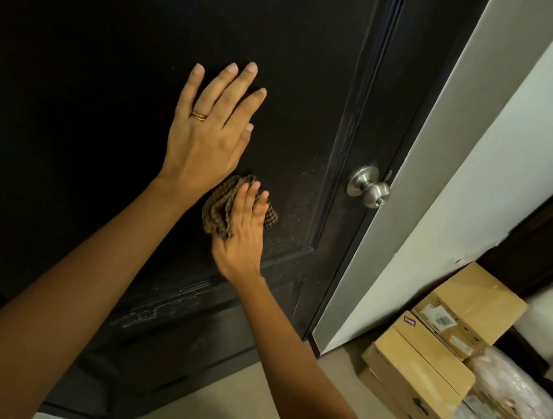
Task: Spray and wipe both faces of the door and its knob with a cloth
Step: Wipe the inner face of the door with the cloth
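A dark brown panelled door (111,70) fills most of the view, with fine spray droplets on its right part. My left hand (210,126) lies flat on the door's upper panel, fingers straight, a gold ring on one finger. Just below it, my right hand (243,233) presses a bunched brown checked cloth (220,209) against the panel with straight fingers. A round silver knob (372,187) sticks out near the door's right edge, to the right of both hands. No spray bottle is in view.
A white wall (459,195) stands right of the door's edge. Stacked cardboard boxes (422,370) and plastic-wrapped bundles (508,401) lie on the beige floor (228,410) at the lower right.
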